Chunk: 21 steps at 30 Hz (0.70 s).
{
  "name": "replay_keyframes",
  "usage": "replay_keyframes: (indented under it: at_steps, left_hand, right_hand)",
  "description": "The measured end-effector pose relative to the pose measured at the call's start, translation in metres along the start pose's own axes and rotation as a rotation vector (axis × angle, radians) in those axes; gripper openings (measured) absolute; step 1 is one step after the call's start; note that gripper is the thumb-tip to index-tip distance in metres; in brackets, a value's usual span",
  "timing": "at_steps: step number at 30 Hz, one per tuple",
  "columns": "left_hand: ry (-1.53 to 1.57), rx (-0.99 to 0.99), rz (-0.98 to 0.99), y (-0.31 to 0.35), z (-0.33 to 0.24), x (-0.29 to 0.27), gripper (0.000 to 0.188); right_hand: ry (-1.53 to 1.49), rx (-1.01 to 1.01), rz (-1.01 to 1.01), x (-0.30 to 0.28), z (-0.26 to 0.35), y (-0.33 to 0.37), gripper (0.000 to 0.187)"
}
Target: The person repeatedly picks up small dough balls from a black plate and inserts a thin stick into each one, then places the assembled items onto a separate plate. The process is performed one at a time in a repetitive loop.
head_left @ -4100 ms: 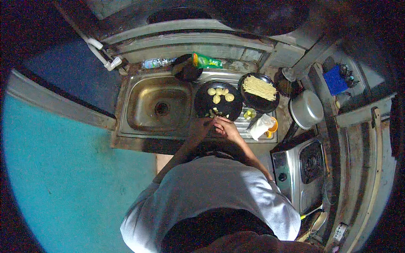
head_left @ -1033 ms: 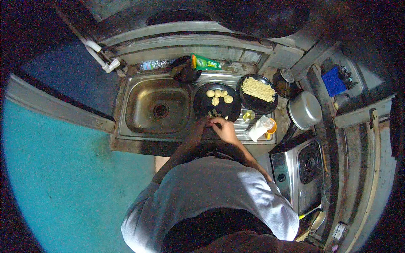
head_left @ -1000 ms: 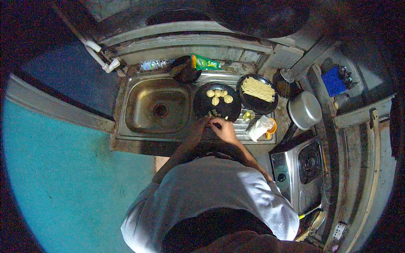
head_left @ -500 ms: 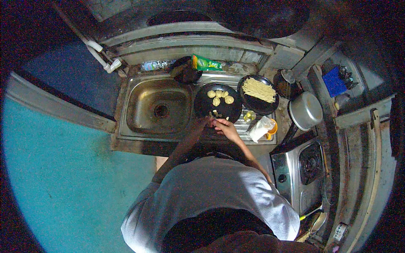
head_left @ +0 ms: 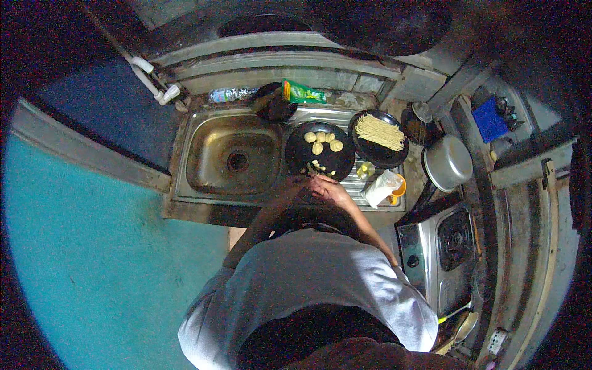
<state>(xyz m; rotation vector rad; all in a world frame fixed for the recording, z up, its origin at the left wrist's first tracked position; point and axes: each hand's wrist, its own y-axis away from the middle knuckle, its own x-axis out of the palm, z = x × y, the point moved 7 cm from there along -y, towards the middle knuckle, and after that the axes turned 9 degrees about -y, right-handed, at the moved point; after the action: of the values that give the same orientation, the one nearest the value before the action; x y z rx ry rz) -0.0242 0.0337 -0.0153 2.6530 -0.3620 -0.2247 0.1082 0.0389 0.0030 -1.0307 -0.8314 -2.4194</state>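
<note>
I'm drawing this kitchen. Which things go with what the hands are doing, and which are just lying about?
Probably in use:
black plate
small pale pieces and pale round lumps on it
left hand and right hand, close together at its near edge

Probably just lying about:
pale strips
white bag
orange mug
green packet
clear bottle
silver pot

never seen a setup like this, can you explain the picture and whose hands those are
No machine here: a person works bare-handed, seen from a fisheye camera on their head, so straight edges bend. The left hand and right hand are close together at the near edge of a dark plate bearing pale lumps and smaller bits; whether they hold anything, I can't tell. To its right: a second plate with pale strips, a white bag and an orange cup; left, a sink.
</note>
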Motion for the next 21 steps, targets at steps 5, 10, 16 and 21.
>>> replay_keyframes:
  at_steps: [5,10,16,21]
  left_hand:
    - [-0.106,0.087,0.057,0.033,-0.045,-0.001,0.04]
    - [-0.255,0.223,0.069,0.016,-0.034,0.002,0.04]
    - [-0.274,0.366,-0.065,-0.023,0.022,-0.002,0.036]
    - [-0.483,0.466,-0.164,-0.022,0.01,-0.004,0.031]
  right_hand:
    - [0.023,0.032,-0.077,-0.001,0.0,0.003,0.021]
    - [0.007,0.043,-0.038,-0.005,-0.001,0.0,0.019]
    - [0.004,0.012,-0.079,0.0,0.004,0.005,0.017]
    - [-0.02,0.036,-0.078,-0.015,-0.003,-0.003,0.019]
